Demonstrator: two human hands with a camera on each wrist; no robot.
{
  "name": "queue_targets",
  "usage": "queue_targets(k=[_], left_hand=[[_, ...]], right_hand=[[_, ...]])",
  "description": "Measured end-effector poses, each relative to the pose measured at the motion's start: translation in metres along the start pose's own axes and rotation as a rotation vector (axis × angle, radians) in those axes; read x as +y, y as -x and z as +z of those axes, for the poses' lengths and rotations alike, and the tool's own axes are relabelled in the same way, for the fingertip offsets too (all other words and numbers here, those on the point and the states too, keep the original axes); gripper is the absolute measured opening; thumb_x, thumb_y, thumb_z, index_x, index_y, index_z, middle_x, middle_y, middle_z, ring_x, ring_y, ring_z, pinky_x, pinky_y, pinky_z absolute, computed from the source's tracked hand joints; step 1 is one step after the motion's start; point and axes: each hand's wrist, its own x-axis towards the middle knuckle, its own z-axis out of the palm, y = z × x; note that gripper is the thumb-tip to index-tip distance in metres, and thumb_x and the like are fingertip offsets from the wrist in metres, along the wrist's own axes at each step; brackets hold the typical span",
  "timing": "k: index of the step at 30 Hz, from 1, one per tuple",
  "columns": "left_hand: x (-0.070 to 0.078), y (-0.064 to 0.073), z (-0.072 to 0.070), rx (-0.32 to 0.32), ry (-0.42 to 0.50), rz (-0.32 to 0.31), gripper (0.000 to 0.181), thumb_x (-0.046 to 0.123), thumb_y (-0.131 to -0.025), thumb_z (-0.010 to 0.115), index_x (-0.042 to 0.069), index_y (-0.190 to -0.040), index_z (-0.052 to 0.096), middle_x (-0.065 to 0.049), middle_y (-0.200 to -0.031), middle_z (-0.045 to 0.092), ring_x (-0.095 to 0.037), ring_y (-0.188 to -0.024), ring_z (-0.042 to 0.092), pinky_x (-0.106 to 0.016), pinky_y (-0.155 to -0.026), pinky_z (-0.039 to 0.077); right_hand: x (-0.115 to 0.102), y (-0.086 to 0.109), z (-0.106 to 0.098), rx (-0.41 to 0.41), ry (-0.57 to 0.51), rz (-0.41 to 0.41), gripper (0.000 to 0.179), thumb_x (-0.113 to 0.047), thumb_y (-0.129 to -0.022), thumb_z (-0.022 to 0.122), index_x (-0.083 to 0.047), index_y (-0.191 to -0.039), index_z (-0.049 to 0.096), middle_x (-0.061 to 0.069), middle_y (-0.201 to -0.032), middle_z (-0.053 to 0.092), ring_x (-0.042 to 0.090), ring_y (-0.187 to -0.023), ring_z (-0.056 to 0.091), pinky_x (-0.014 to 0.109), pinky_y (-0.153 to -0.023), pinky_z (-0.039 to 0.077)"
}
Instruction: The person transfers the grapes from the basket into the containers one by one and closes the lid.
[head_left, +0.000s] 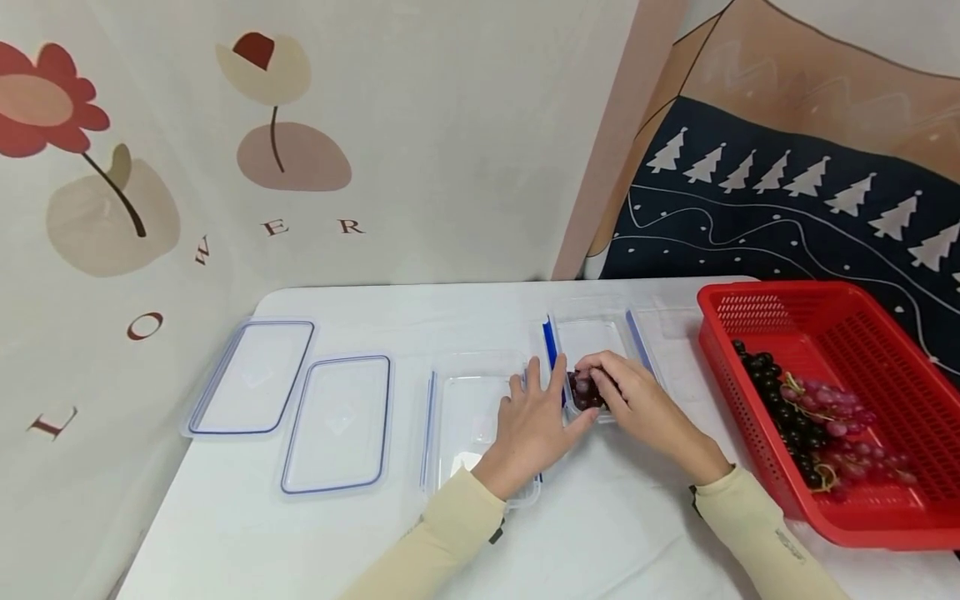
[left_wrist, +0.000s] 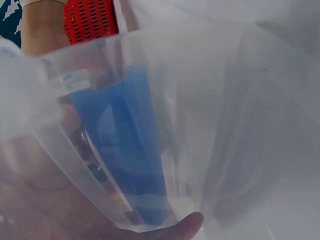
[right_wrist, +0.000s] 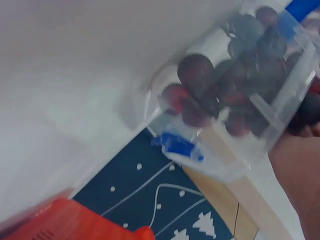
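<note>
Dark red grapes (head_left: 583, 392) lie at the near end of a clear plastic container (head_left: 592, 333) with blue side latches. My right hand (head_left: 641, 408) reaches into that end, its bent fingers and thumb gripping grapes. In the right wrist view, the grapes (right_wrist: 195, 72) show through the container's wall. My left hand (head_left: 528, 429) spreads straight fingers beside the same container's left side, over the edge of a second clear container (head_left: 480, 400) to its left. The left wrist view has a blue latch (left_wrist: 127, 145) behind a clear wall, with a fingertip (left_wrist: 190, 227) below.
A red perforated basket (head_left: 716, 358) stands at the right, holding black grapes (head_left: 776, 400) and pinkish-red grapes (head_left: 832, 404). Two clear blue-edged lids, one (head_left: 258, 375) farther left than the other (head_left: 337, 425), lie flat on the white table (head_left: 600, 533). Printed cloth hangs behind.
</note>
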Motion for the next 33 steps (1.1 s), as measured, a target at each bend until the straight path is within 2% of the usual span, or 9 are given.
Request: queue_targets(k=[4,7,12,16,19,22,26,29,33], left_hand=[[-0.001,0.000,0.000,-0.005,0.009,-0.002,0.093,0.067,-0.105,0.060,0.014,-0.174,0.029,-0.030,-0.171,0.030,-0.055,-0.145,0.042,-0.069,-0.104,0.048],[-0.001,-0.001,0.001,-0.008,0.003,-0.001,0.094,0.068,-0.104,0.060,0.014,-0.175,0.028,-0.030,-0.172,0.028,-0.055,-0.146,0.041,-0.070,-0.105,0.048],[-0.002,-0.002,0.003,-0.006,0.002,0.004,0.096,0.069,-0.103,0.061,0.013,-0.174,0.029,-0.031,-0.171,0.029,-0.056,-0.145,0.042,-0.070,-0.104,0.048],[-0.003,-0.002,0.004,-0.005,0.009,0.004,0.096,0.069,-0.103,0.061,0.014,-0.175,0.029,-0.031,-0.171,0.028,-0.055,-0.145,0.042,-0.070,-0.104,0.048],[-0.002,-0.002,0.004,-0.004,0.010,0.007,0.096,0.069,-0.104,0.061,0.013,-0.175,0.027,-0.031,-0.172,0.028,-0.055,-0.146,0.041,-0.070,-0.105,0.048],[-0.001,-0.002,0.003,0.000,0.008,0.013,0.095,0.067,-0.104,0.062,0.012,-0.174,0.028,-0.032,-0.171,0.029,-0.056,-0.146,0.042,-0.070,-0.104,0.048],[0.000,0.000,0.003,-0.006,0.005,0.017,0.095,0.067,-0.104,0.063,0.011,-0.174,0.029,-0.032,-0.170,0.030,-0.056,-0.145,0.043,-0.070,-0.103,0.049],[0.000,-0.001,0.003,-0.012,0.009,0.017,0.095,0.067,-0.104,0.062,0.011,-0.174,0.029,-0.032,-0.170,0.029,-0.056,-0.145,0.042,-0.070,-0.104,0.049],[-0.001,-0.001,0.003,-0.009,0.018,0.014,0.095,0.067,-0.104,0.062,0.012,-0.174,0.029,-0.032,-0.171,0.029,-0.056,-0.146,0.041,-0.071,-0.104,0.048]], right_hand=[[0.000,0.006,-0.006,-0.055,0.009,0.067,0.029,-0.005,-0.106,0.072,-0.006,-0.135,0.068,0.006,-0.128,0.071,0.023,-0.114,0.069,0.052,-0.094,0.057],[0.002,0.010,-0.013,-0.098,0.046,0.143,0.042,-0.018,-0.105,0.077,-0.007,-0.143,0.063,0.011,-0.138,0.066,0.029,-0.121,0.066,0.057,-0.100,0.055],[0.004,0.016,-0.027,-0.189,0.108,0.222,0.054,-0.037,-0.110,0.069,-0.006,-0.152,0.057,0.017,-0.148,0.061,0.037,-0.129,0.062,0.065,-0.107,0.049],[0.002,0.018,-0.030,-0.243,0.169,0.178,0.050,-0.031,-0.111,0.064,-0.003,-0.152,0.059,0.019,-0.146,0.065,0.042,-0.132,0.061,0.069,-0.111,0.041],[0.000,0.017,-0.031,-0.271,0.160,0.151,0.046,-0.023,-0.110,0.066,-0.004,-0.151,0.061,0.016,-0.142,0.068,0.040,-0.131,0.063,0.069,-0.111,0.039],[0.000,0.014,-0.033,-0.237,0.157,0.123,0.045,-0.007,-0.103,0.075,-0.007,-0.147,0.065,0.014,-0.137,0.070,0.037,-0.124,0.066,0.067,-0.102,0.045],[0.003,0.011,-0.033,-0.168,0.236,0.054,0.061,0.012,-0.089,0.083,-0.010,-0.144,0.067,0.015,-0.131,0.070,0.037,-0.118,0.068,0.067,-0.094,0.050],[0.005,0.010,-0.031,-0.139,0.277,0.035,0.063,0.014,-0.087,0.085,-0.006,-0.144,0.065,0.018,-0.133,0.070,0.040,-0.123,0.067,0.067,-0.100,0.048],[0.005,0.008,-0.031,-0.140,0.263,0.098,0.051,0.000,-0.092,0.087,-0.001,-0.138,0.066,0.021,-0.134,0.071,0.042,-0.125,0.065,0.065,-0.108,0.043]])
